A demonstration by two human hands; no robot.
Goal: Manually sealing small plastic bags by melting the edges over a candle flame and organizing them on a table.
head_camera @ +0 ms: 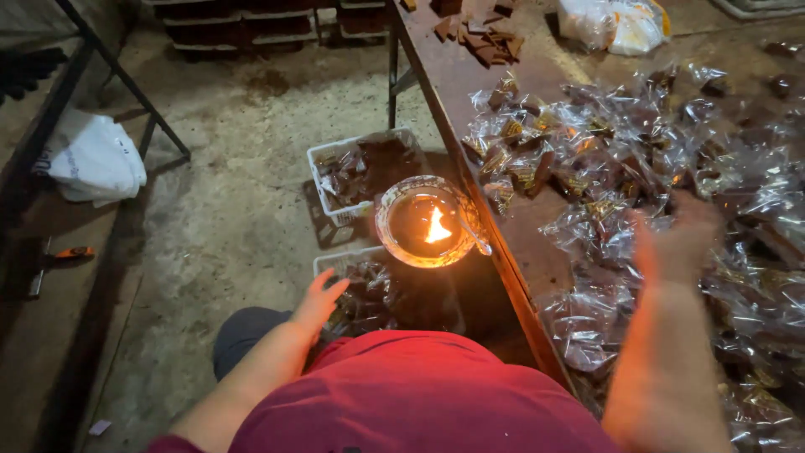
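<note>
Left hand (319,300) is hovering low, fingers spread open, holding nothing — just above the near white basket (356,281) of wrapped brown pieces on the floor. Right hand (675,239) is reaching over the bench (524,252), blurred; cannot tell how its fingers are set. It is lying over the heap of clear wrappers (604,159). Glass bowl (428,222) with a flame is sitting at the bench edge — second basket (365,172) beyond.

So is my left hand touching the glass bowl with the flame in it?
Apart. In the head view the left hand reaches over the lower white basket of wrapped pieces, and a plain stretch of basket lies between its fingertips and the glass bowl.
</note>
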